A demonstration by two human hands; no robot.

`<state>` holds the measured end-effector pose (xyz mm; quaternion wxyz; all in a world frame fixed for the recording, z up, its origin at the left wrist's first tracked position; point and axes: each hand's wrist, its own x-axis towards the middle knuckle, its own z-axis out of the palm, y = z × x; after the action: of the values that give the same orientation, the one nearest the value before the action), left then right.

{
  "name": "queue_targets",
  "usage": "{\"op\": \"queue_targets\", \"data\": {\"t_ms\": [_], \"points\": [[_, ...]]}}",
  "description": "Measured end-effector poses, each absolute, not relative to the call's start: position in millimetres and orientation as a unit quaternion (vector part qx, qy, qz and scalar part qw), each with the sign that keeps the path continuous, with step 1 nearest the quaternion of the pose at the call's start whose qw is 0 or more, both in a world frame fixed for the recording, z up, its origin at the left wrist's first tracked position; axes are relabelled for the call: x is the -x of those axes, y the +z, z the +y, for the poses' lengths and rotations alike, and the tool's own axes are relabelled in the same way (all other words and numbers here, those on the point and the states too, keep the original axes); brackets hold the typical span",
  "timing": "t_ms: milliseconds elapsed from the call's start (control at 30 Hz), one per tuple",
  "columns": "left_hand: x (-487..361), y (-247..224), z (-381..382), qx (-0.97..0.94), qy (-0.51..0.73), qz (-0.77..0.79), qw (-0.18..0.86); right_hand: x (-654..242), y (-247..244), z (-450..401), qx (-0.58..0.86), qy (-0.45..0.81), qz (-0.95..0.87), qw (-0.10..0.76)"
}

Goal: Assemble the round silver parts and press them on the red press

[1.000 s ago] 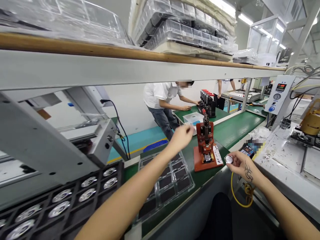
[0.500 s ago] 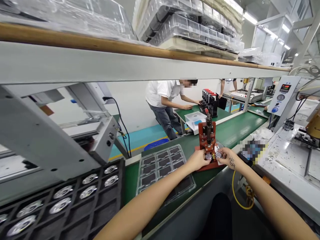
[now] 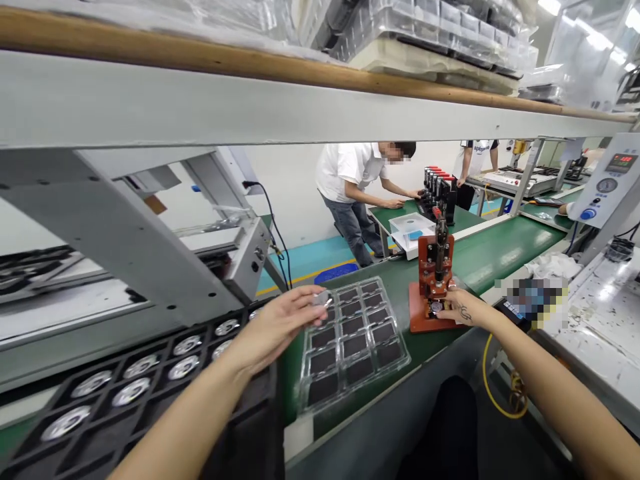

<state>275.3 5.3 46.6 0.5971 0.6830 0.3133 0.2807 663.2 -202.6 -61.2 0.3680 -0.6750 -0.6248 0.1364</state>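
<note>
My left hand [image 3: 280, 323] pinches a round silver metal disc [image 3: 324, 299] above the left edge of a clear plastic tray [image 3: 344, 333] with dark inserts. My right hand [image 3: 457, 307] is at the base of a red toggle press [image 3: 429, 263], with its fingers curled about a small round metal part [image 3: 437, 307] beneath the clamp. Whether that part is seated in the press or held free, I cannot tell. Left of the clear tray lies a black compartment tray [image 3: 100, 440] with several shiny metal rings [image 3: 131, 392], partly hidden by my left forearm.
A green belt [image 3: 495, 257] runs under the press. Overhead crosses a grey shelf beam [image 3: 250, 110] carrying wrapped clear trays. Across the belt, a person [image 3: 350, 177] bends over several black clamps [image 3: 440, 193]. A control box [image 3: 607, 180] and a yellow hose [image 3: 493, 393] are at the right.
My left hand has moved left from the press to over the clear tray's edge, carrying the disc. My right hand stays at the press. The whole view has shifted, with things appearing farther right.
</note>
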Motion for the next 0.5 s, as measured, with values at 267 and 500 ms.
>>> {"op": "queue_targets", "data": {"t_ms": [267,500], "points": [[-149,57,19,-0.757,0.303,0.469,0.340,-713,45,-175,0.684,0.046,-0.513,0.516],[-133,6,42,-0.826,0.195,0.505,0.161,-639,152,-147,0.544,0.003,-0.529,0.652]]}}
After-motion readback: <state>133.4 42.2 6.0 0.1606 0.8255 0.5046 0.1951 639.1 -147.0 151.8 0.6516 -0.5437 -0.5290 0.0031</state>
